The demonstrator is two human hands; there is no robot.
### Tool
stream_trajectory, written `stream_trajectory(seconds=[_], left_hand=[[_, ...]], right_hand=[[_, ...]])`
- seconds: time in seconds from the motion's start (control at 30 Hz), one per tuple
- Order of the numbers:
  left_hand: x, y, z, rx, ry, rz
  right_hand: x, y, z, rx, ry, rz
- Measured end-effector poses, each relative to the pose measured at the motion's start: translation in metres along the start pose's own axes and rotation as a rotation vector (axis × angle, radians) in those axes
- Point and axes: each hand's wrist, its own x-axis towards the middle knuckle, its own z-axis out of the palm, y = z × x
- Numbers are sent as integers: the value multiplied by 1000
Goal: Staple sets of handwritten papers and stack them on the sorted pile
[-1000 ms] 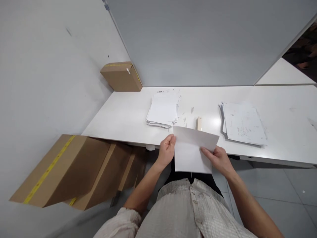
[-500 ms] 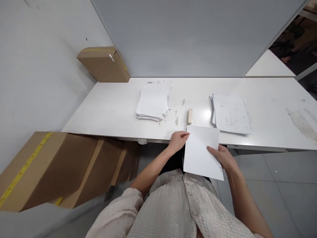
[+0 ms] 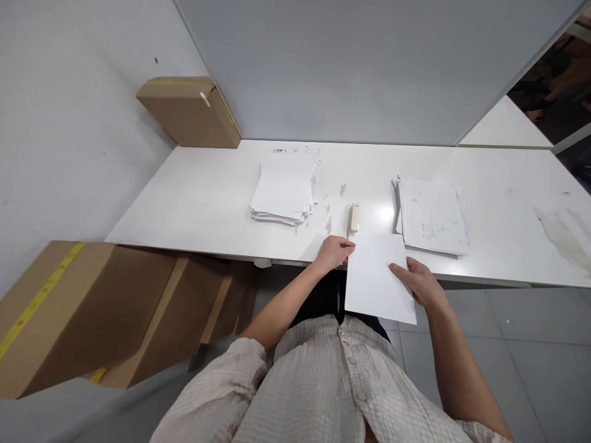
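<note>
I hold a blank white sheet of paper (image 3: 376, 277) over the front edge of the white table (image 3: 207, 203). My left hand (image 3: 336, 252) pinches the sheet's top left corner, fingers closed. My right hand (image 3: 418, 283) grips its right edge, thumb on top. Just beyond the sheet lies a small cream stapler (image 3: 354, 217). One stack of white sheets (image 3: 284, 191) lies to the left of the stapler. A second stack with faint print (image 3: 431, 212) lies to its right.
A grey partition (image 3: 360, 67) stands along the table's back edge. A cardboard box (image 3: 189, 111) leans in the back left corner. Several large cardboard boxes (image 3: 92, 307) with yellow tape lean against the wall under the table's left end. Grey floor tiles show at the right.
The sheet has gone from a raised, bent position near my chest to flatter and further forward at the table's edge. Both hands kept hold of it. My view shifted right.
</note>
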Motion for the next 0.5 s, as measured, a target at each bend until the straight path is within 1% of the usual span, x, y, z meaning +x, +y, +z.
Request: stream_trajectory(seconds=[0.03,0.13,0.17,0.2,0.27,0.33,0.37,0.43,0.5], left_hand=[[1,-1,0,7,3,5],[2,-3,-1,17,8,10],[2,-3,-1,20,6,11],[1,-3,-1,22,5,11],[1,-3,-1,26,6,10],[1,-3,0,36,8,12],[1,-3,0,41,8,15],[2,-4,1,44,5,21],[3,-6,1,35,7,25]], right_hand=[[-2,-3,-2,-132,70,-26],[-5,-17,-5,-566,370,-149],[-4,-24,-3,-650,440,-218],[-1,-30,1,-691,476,-305],[11,-44,13,-699,455,-513],[29,-56,28,-692,387,-709],[40,-60,36,-695,341,-786],[63,-65,48,-708,239,-891],[83,-64,55,-732,158,-934]])
